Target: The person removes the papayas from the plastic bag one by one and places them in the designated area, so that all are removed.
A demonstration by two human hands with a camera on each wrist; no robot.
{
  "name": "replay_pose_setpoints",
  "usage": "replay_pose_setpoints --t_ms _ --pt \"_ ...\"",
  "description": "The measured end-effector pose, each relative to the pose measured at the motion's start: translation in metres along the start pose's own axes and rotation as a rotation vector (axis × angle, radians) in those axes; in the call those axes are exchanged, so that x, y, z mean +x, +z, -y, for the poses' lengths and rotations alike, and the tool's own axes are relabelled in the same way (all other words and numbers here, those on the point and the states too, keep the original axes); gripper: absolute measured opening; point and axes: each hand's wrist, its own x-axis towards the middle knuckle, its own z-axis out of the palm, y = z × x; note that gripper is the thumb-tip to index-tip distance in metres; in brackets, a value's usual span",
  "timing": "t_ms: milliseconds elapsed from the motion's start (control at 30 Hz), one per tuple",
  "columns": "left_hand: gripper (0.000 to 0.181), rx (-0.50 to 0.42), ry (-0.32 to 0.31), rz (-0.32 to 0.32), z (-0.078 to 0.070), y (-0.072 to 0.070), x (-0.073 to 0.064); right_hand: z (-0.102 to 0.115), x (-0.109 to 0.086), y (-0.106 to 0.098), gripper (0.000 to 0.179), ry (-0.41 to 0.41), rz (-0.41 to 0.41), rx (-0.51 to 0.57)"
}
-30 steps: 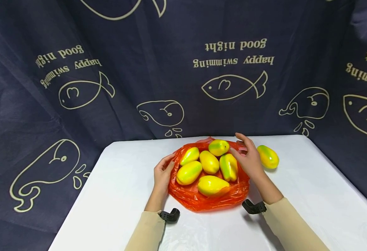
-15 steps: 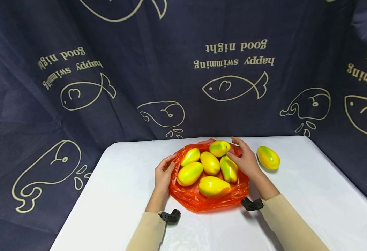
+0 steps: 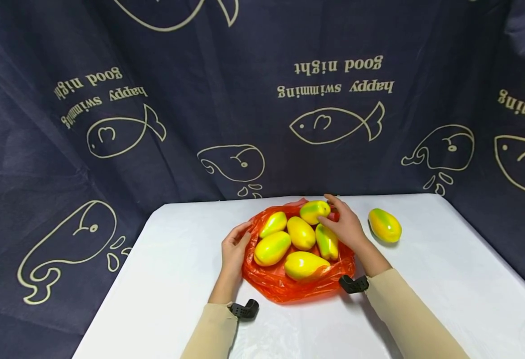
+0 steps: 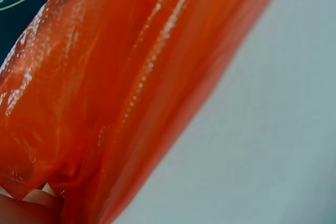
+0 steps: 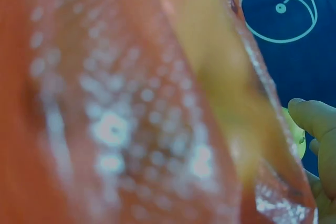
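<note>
A red plastic bag lies spread open on the white table, with several yellow-green papayas inside. My left hand holds the bag's left rim between thumb and fingers; in the left wrist view part of a finger shows against the folded red film. My right hand is over the bag's right rim with thumb and forefinger spread apart. Its thumb tip overlaps the lower edge of the back papaya. In the right wrist view the right fingers are beside a sliver of yellow-green fruit, and the bag hides much else.
One more papaya lies on the table to the right of the bag. A dark blue printed curtain hangs behind the table's back edge. Black camera straps circle both wrists.
My right hand has shifted left, over the bag's right rim and closer to the back papaya. The left hand keeps its place at the left rim.
</note>
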Motion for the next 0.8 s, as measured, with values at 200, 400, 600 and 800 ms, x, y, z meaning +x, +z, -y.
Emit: replay_pose_setpoints --t_ms 200,400,600,800 --pt "0.030 -0.012 0.001 0.005 0.004 0.002 0.001 -0.005 0.004 0.004 0.070 0.012 -0.013 -0.002" --pt "0.030 -0.043 -0.006 0.006 0.002 0.000 -0.001 -0.004 0.006 0.010 0.062 0.051 -0.034 -0.006" --pt "0.030 -0.044 -0.014 0.017 0.002 -0.001 -0.001 -0.006 0.005 0.013 0.056 0.095 -0.052 -0.008" --pt "0.030 -0.050 -0.006 0.024 0.001 -0.001 -0.001 -0.007 0.004 0.013 0.057 0.100 -0.067 0.016"
